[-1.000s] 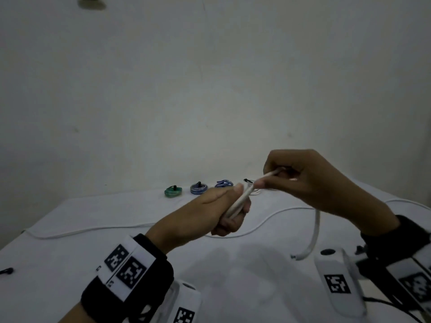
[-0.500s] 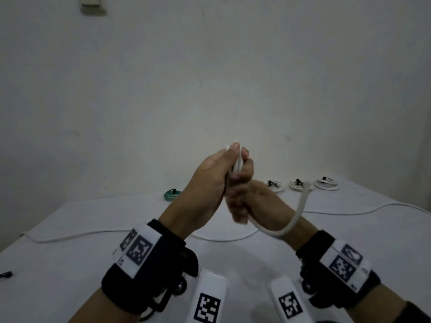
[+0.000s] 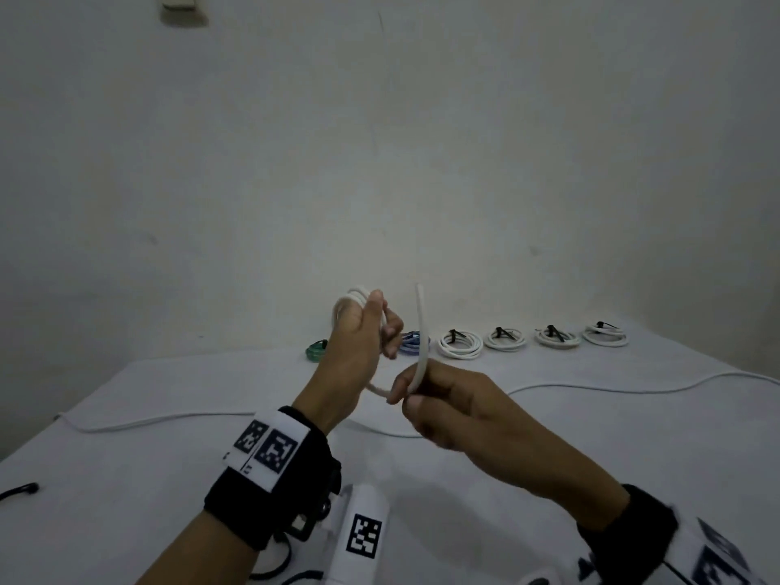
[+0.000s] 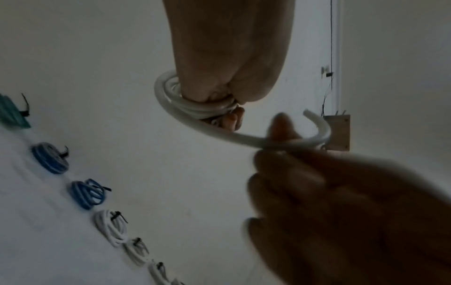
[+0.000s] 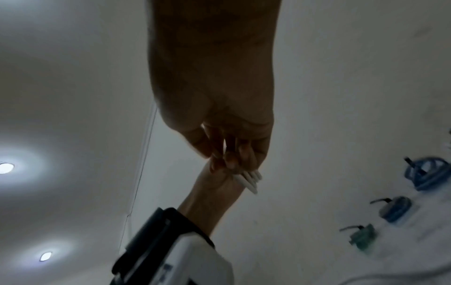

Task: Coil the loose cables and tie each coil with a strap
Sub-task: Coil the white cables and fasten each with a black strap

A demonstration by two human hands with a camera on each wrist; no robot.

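My left hand (image 3: 371,327) is raised above the table and grips a small coil of white cable (image 3: 352,299); its loops (image 4: 192,108) show in the left wrist view. The cable's free tail (image 3: 421,331) runs from the coil through my right hand (image 3: 426,399), which pinches it between thumb and fingers, and the cut end stands up above the hand. In the right wrist view the coil's loops (image 5: 250,179) show beyond my right fingers. A second loose white cable (image 3: 633,388) lies across the white table (image 3: 548,437).
A row of strapped coils lies along the table's far edge: a green one (image 3: 314,351), a blue one (image 3: 411,343) and several white ones (image 3: 460,344). A black strap end (image 3: 21,491) lies at the left edge.
My left hand with the coil stayed raised. My right hand moved out from under it to the right and now pinches the cable's tail, whose end has swung from hanging low to pointing upward.
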